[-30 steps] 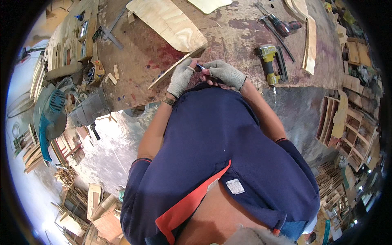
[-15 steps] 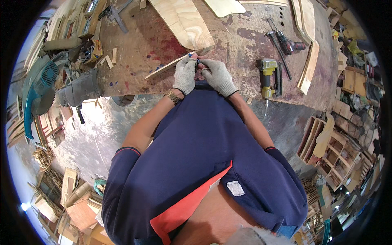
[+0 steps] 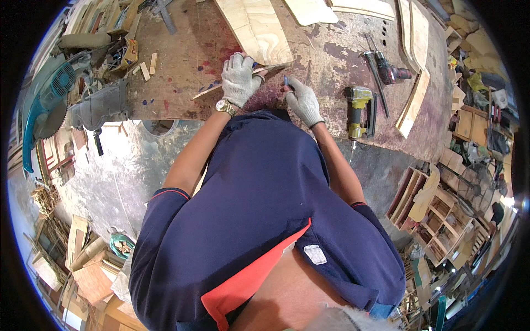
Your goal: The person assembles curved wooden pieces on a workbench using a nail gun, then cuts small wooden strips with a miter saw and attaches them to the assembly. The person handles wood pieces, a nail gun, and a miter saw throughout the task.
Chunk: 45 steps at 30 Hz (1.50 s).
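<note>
Gloved in pale knit, my left hand lies over a thin wooden strip on the workbench, its fingers spread and flat. The strip slants up to the right, and its far end touches or nearly touches the rounded end of a plywood panel. To the right of it, my right hand, also gloved, is closed in a pinch on a small blue pen-like thing. Its tip points away from me; the rest is hidden in the fingers.
On the worn workbench, a yellow-green nail gun and a cordless drill lie to the right beside a dark bar. Curved wood pieces lie farther right. A teal circular-bladed saw stands at the left.
My hands, close together before, have parted. The left has opened out flat over the strip; the right has moved right with the blue pen-like thing. The view has shifted slightly.
</note>
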{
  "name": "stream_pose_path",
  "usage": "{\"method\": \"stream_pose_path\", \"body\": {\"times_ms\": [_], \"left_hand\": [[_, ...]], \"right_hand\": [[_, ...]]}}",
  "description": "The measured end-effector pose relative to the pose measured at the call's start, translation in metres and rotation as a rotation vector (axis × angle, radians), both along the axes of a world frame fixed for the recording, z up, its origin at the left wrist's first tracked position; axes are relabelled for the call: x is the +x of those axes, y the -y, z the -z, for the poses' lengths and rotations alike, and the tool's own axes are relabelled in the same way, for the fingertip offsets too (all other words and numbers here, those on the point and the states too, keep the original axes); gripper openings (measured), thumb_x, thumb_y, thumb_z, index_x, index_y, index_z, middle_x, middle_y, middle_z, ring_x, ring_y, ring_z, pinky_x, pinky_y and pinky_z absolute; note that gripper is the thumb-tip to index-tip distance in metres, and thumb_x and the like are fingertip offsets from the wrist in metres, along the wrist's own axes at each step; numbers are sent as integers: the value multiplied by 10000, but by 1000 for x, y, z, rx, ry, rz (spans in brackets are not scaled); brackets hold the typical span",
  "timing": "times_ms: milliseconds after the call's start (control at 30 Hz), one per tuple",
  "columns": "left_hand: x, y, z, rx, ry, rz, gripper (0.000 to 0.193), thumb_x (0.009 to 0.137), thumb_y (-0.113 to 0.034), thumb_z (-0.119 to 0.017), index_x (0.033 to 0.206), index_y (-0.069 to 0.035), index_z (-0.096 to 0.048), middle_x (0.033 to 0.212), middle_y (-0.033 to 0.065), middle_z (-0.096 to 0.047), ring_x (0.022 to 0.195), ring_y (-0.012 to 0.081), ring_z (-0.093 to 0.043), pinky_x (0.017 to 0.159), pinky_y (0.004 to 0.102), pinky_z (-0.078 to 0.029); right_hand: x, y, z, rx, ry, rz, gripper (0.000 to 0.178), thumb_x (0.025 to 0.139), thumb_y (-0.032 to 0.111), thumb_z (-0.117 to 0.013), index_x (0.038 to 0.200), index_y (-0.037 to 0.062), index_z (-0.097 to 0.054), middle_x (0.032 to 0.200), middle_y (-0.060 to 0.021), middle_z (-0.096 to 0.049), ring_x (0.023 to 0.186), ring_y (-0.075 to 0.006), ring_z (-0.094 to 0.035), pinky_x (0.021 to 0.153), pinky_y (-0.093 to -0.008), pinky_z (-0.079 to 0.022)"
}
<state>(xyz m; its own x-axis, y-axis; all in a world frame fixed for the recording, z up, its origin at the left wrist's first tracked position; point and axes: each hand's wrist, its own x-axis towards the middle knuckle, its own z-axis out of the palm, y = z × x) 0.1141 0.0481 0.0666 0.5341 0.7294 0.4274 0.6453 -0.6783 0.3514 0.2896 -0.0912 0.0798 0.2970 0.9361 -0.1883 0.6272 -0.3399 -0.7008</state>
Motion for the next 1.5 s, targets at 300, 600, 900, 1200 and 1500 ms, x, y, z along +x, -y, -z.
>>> {"method": "stream_pose_path", "body": {"times_ms": [300, 600, 900, 1200, 1500], "left_hand": [[1, 0, 19, -72, 1, 122, 313, 805, -343, -796, 851, -91, -615, 840, 108, -611, 816, 325, -624, 743, 432, -498], [1, -1, 29, -85, -20, 157, 214, 845, -265, -753, 857, -96, -622, 854, 98, -624, 834, 309, -637, 753, 431, -505], [2, -1, 30, -107, -5, 146, 205, 834, -252, -759, 848, -101, -621, 840, 101, -625, 826, 310, -641, 738, 434, -504], [3, -1, 26, -124, 2, 137, 212, 829, -257, -766, 845, -100, -623, 833, 103, -628, 808, 321, -637, 728, 440, -504], [2, -1, 24, -121, 12, 143, 219, 833, -265, -767, 842, -97, -627, 841, 112, -631, 801, 334, -636, 721, 449, -508]], "right_hand": [[1, -25, 12, 23, -27, -60, 269, 913, 267, -558, 1042, 47, -643, 912, -275, -663, 911, -485, -637, 765, -546, -481], [0, -32, 19, 18, 10, -59, 288, 912, 260, -565, 1073, 41, -661, 951, -280, -677, 951, -480, -645, 798, -542, -492], [-2, -34, 25, 59, 6, -58, 285, 889, 247, -572, 1060, 42, -671, 954, -271, -685, 948, -464, -655, 819, -538, -502], [-1, -34, 26, 32, 8, -39, 292, 887, 248, -577, 1060, 30, -667, 946, -277, -683, 943, -466, -654, 819, -540, -498], [-1, -35, 30, 35, -10, -39, 310, 890, 239, -576, 1089, 20, -668, 975, -285, -684, 975, -474, -648, 840, -532, -498]]}}
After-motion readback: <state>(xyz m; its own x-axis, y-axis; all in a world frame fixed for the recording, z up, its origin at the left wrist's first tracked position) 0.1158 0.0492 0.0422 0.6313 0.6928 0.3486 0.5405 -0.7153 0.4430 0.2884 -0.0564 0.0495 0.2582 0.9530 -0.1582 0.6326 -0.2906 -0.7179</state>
